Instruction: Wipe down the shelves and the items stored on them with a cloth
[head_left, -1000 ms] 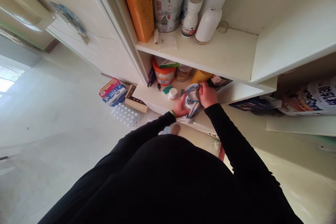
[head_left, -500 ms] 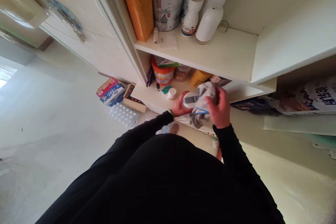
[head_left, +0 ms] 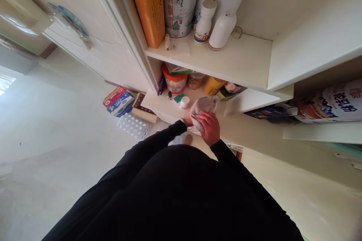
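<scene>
A grey-beige cloth (head_left: pixel 201 106) is bunched over the front of the lower shelf. My right hand (head_left: pixel 210 127) grips this rag, its fingers curled over the near side. Most of my left hand (head_left: pixel 189 118) lies under the fabric, with only its wrist side showing. In that hand, half a second ago, was a white rounded device with a grey panel; the cloth now covers it. Close by on the shelf stand a small white tub (head_left: pixel 184 102), a green packet (head_left: pixel 178 98) and a small dark bottle (head_left: pixel 170 95).
Behind are an orange-red bucket (head_left: pixel 174 83), a jar (head_left: pixel 195 81) and a yellow container (head_left: pixel 214 86). The upper shelf edge (head_left: pixel 226 69) overhangs them, bearing white bottles (head_left: pixel 203 26) and an orange box (head_left: pixel 152 11). Cartons (head_left: pixel 120 101) and an egg tray (head_left: pixel 134 126) lie on the floor at left.
My right hand has moved left and wrapped the cloth over the white device in my left hand, hiding it. The dark box at the back of the shelf shows more fully.
</scene>
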